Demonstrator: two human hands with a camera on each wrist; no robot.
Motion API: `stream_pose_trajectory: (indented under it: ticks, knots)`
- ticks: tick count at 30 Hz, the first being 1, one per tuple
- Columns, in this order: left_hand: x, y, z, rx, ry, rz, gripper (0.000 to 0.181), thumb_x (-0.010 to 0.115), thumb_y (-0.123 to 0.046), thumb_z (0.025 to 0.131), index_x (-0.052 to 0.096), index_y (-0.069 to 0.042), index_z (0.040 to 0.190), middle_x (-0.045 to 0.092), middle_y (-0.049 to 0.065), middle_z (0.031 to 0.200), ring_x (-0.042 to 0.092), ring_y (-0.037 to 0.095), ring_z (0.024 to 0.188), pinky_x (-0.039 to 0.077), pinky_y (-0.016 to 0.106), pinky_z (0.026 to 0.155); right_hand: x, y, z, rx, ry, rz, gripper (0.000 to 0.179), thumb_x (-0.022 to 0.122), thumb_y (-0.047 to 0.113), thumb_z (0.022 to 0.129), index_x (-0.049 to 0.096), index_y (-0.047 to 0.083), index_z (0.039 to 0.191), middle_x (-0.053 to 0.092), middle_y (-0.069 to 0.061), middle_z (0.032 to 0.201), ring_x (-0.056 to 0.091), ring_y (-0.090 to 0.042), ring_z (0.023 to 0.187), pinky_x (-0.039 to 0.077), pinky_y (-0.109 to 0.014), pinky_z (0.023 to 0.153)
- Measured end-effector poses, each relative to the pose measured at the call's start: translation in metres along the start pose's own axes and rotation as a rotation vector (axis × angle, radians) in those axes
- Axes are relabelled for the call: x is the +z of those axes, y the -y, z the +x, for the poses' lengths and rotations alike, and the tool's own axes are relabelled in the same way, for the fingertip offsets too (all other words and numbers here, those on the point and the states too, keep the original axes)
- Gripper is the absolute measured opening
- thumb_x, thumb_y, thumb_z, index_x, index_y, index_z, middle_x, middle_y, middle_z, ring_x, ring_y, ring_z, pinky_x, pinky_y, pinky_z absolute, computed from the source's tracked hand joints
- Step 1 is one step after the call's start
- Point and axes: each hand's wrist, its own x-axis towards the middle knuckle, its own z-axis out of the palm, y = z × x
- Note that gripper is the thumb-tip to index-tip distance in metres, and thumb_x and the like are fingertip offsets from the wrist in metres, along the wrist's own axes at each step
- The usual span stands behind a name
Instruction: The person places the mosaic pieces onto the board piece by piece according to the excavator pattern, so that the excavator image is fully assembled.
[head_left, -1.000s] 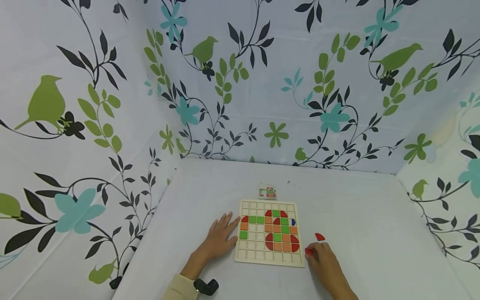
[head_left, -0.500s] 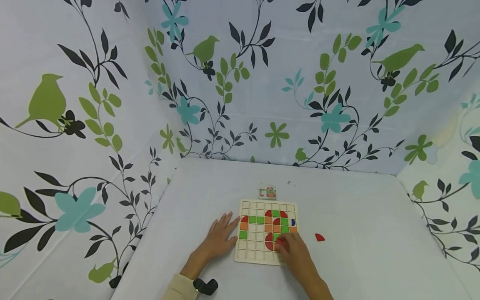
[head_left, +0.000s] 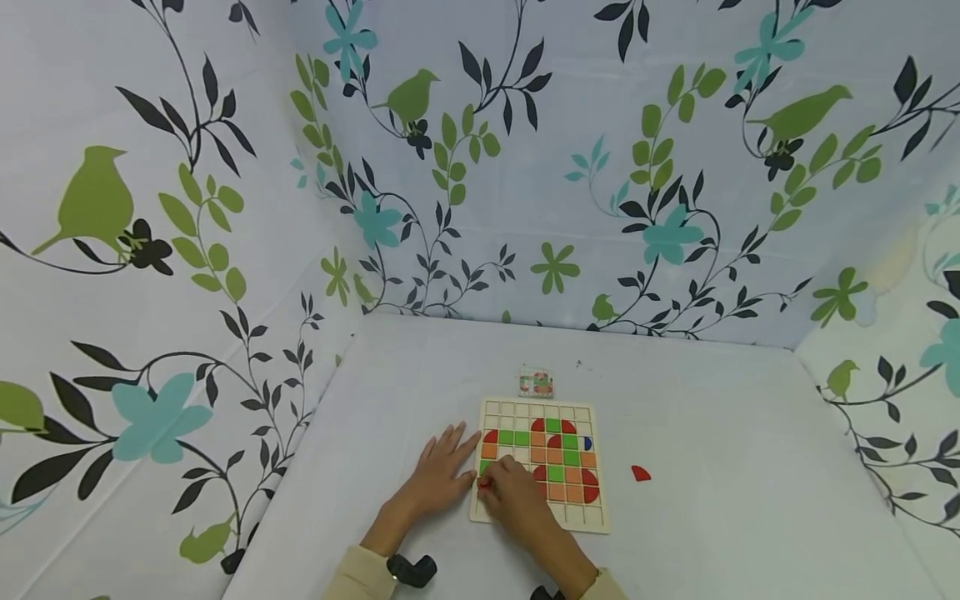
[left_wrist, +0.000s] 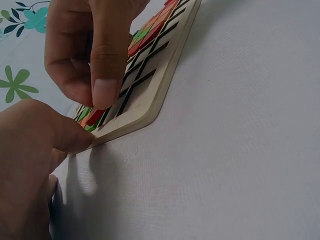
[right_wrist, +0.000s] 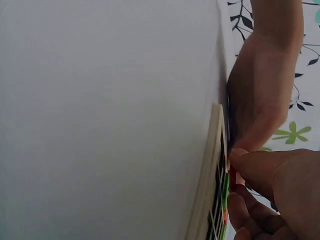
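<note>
A square wooden grid board (head_left: 525, 521) lies on the table, partly filled with red, green and orange pieces and one blue-marked piece. My left hand (head_left: 438, 477) rests by the board's left edge, fingers spread and touching its side. Over the lower left cells, my right hand (head_left: 517, 498) pinches a small red piece (head_left: 484, 482) between thumb and fingers. The left wrist view shows that red piece (left_wrist: 93, 117) under the right thumb, close to the board surface. Some left-hand cells are hidden beneath the right hand.
One red quarter-round piece (head_left: 641, 473) lies on the white table (head_left: 720, 467) to the right of the board. A small pattern card (head_left: 536, 382) sits just behind the board. Patterned cloth (head_left: 555, 167) hangs around the back and sides.
My right hand has carried the red piece from beside the board's right edge, leftward across the board, to its lower left cells. The left hand stays in place.
</note>
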Motion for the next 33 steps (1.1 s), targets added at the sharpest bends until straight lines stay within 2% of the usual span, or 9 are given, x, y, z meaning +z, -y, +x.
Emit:
stream_pose_trajectory:
  ticks: [6,12,19,27,33]
  knots:
    - [0.0029,0.0013,0.0009,0.008,0.001,0.008,0.063,0.058,-0.029,0.105,0.041,-0.015,0.164,0.029,0.021,0.171,0.023,0.044,0.160,0.019,0.069,0.125,0.0062,-0.0021,-0.0018,-0.050,-0.036,-0.035,0.014,0.081,0.017,0.094,0.068,0.016,0.099,0.061,0.005,0.099,0.054,-0.010,0.086,0.050,-0.027,0.074]
    - [0.0019,-0.0006,-0.0003,0.016,-0.010,0.004,0.063,0.059,-0.029,0.105,0.041,-0.015,0.163,0.030,0.022,0.171,0.024,0.045,0.159,0.020,0.070,0.124,0.0061,-0.0042,-0.0028,-0.055,-0.058,-0.051,0.012,0.080,0.019,0.095,0.069,0.017,0.100,0.060,0.006,0.098,0.055,-0.011,0.088,0.052,-0.030,0.078]
    - [0.0022,-0.0013,-0.0005,0.023,-0.023,-0.008,0.062,0.059,-0.027,0.104,0.043,-0.013,0.162,0.031,0.023,0.170,0.025,0.047,0.158,0.020,0.072,0.123,0.0065,-0.0026,-0.0022,-0.023,-0.056,-0.088,0.009,0.077,0.022,0.099,0.071,0.017,0.103,0.061,0.006,0.099,0.057,-0.011,0.089,0.054,-0.032,0.082]
    - [0.0040,0.0006,0.0011,0.021,-0.013,0.016,0.063,0.058,-0.029,0.104,0.042,-0.014,0.163,0.031,0.021,0.171,0.024,0.044,0.159,0.020,0.070,0.124,0.0069,-0.0011,-0.0017,0.013,-0.074,-0.136,0.009,0.080,0.022,0.096,0.073,0.017,0.098,0.062,0.005,0.097,0.058,-0.012,0.088,0.054,-0.033,0.080]
    - [0.0007,-0.0009,0.0006,0.015,-0.014,0.013,0.063,0.058,-0.029,0.104,0.041,-0.014,0.163,0.030,0.021,0.171,0.024,0.045,0.159,0.020,0.070,0.124,0.0031,-0.0005,-0.0015,0.032,-0.040,-0.111,0.007,0.081,0.019,0.095,0.075,0.016,0.097,0.063,0.005,0.099,0.059,-0.013,0.092,0.054,-0.037,0.085]
